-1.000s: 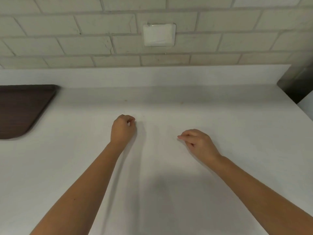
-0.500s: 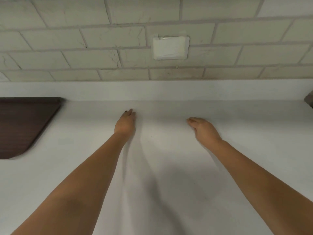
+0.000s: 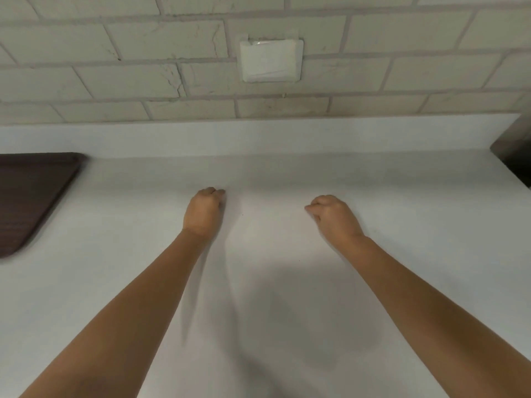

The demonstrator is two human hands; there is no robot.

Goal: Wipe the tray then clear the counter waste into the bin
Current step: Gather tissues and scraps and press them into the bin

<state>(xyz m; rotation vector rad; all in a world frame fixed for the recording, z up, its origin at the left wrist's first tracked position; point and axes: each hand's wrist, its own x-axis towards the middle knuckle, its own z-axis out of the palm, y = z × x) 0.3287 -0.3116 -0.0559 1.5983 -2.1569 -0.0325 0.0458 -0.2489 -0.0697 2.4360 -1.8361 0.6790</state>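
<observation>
Both hands are sitting knuckles-up on the white surface [image 3: 273,282], roughly side by side with a gap between them. The left hand [image 3: 205,209] is balled up with the fingers tucked under. The right hand [image 3: 334,215] is curled too, thumb and forefinger poking toward the left one. I'm not seeing anything in either of them, though I can't tell if some crumb is getting pinched underneath.

What I'm steering by: the tray [image 3: 34,196] is lying well off to the left of both hands, at about the same depth on the surface, so the left hand is clearly the nearer one. The frame edge is cutting the tray off, so I'm only guessing at its long axis. The edge I can see is running front to back, with a rounded corner at the near end. Getting there is looking like a plain sideways reach, no stretching toward the wall.

Compared with half a second ago, the fingers were stretched out flat toward the back and now they're curling in, and the hands are sitting a bit further from the wall. The tray isn't shifting at all.

Further out, a white wall plate [image 3: 271,60] is sitting on the brick wall [image 3: 115,81]. No cloth, bin or obvious waste is showing up anywhere.
</observation>
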